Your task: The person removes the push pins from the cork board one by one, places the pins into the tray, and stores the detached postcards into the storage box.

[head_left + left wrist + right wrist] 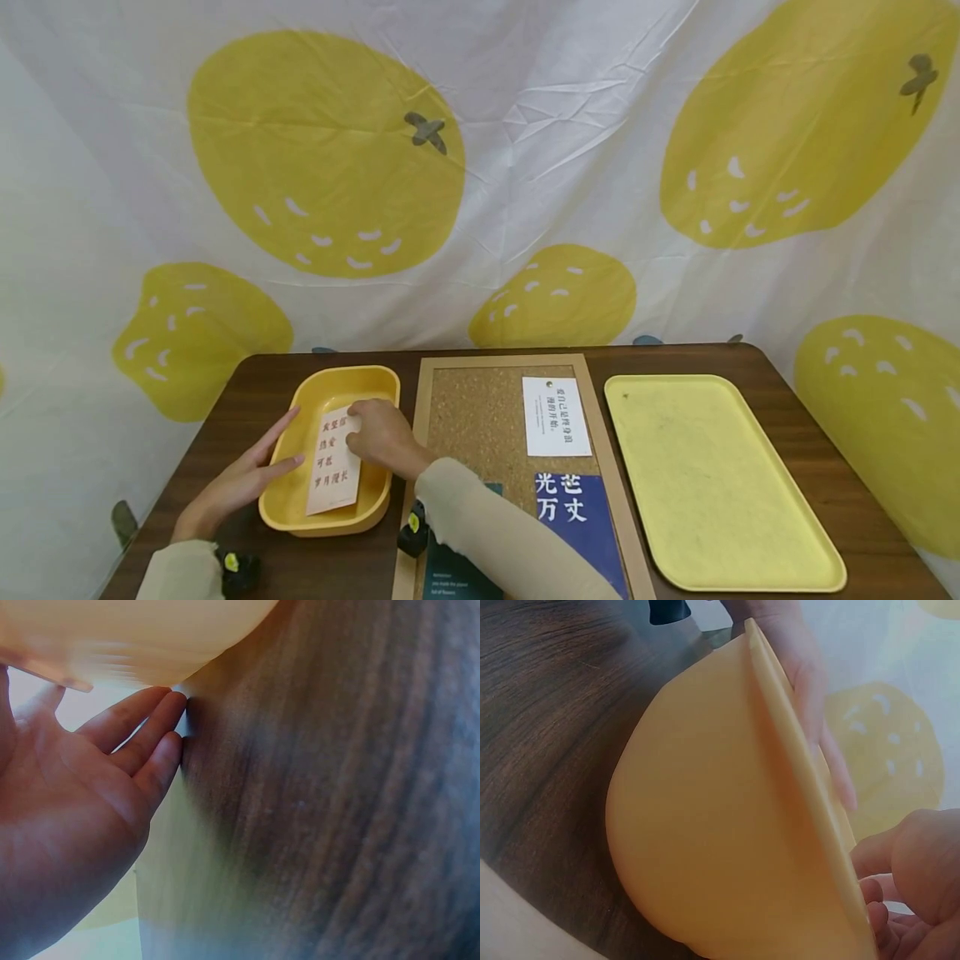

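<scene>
A pale pink card (330,467) with red Chinese characters stands tilted in a yellow plastic basin (281,508). My right hand (386,433) reaches into the basin and pinches the card's upper right edge. The right wrist view shows that hand (922,889) behind the basin's rim (810,787), its fingers curled; the card is hidden there. At the basin's left side, my left hand (240,483) touches the rim with extended fingers and thumb. Under the basin's rim in the left wrist view, the left hand (82,780) has loosely straight fingers.
A cork board (472,417) with a wooden frame lies right of the basin. On it are a white card (557,417), a blue card (581,525) and a dark green card (461,571), partly covered by my right sleeve. Further right lies a pale yellow tray (720,483).
</scene>
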{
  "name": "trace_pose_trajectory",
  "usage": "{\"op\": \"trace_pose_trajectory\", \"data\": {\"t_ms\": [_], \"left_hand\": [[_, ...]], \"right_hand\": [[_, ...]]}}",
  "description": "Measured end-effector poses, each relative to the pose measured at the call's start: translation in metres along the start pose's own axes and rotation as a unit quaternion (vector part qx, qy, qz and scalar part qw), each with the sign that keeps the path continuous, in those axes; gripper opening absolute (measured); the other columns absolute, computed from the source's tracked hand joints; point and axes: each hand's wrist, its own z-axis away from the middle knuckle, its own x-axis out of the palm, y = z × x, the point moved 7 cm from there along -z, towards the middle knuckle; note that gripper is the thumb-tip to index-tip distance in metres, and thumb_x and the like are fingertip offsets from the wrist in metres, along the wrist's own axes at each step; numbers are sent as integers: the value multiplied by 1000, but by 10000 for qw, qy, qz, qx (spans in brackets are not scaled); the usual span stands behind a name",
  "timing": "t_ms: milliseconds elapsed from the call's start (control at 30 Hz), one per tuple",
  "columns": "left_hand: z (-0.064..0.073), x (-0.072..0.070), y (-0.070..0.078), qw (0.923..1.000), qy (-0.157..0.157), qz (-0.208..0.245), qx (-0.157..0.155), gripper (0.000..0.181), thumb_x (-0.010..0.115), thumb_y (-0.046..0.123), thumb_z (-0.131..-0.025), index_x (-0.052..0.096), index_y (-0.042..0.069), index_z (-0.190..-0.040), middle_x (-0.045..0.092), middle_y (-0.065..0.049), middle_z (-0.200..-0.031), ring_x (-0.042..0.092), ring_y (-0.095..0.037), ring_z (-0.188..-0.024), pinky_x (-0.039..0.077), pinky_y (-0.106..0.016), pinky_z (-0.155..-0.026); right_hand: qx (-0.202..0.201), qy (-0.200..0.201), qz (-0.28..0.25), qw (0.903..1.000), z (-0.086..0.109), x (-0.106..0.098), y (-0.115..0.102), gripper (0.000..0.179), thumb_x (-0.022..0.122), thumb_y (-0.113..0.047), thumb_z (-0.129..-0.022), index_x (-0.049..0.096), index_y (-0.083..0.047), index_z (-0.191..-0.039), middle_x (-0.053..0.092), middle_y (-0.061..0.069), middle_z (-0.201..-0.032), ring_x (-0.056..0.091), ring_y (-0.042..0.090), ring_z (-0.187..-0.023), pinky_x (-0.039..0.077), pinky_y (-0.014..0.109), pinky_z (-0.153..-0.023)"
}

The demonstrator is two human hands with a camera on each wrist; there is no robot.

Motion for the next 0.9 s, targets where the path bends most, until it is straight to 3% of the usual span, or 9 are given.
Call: {"op": "trace_pose_trajectory", "data": {"t_ms": [900], "left_hand": [[-2,1,-4,9998,-1,-41,-192,89,61,37,-98,-2,32,-160,-12,-14,-166,-6,-45,-150,6,-68,-115]], "right_hand": [[161,-55,68,9998,-2,0,3,38,69,-17,-91,66,-13,-129,69,-1,-117,58,5,-80,49,15,-66]]}}
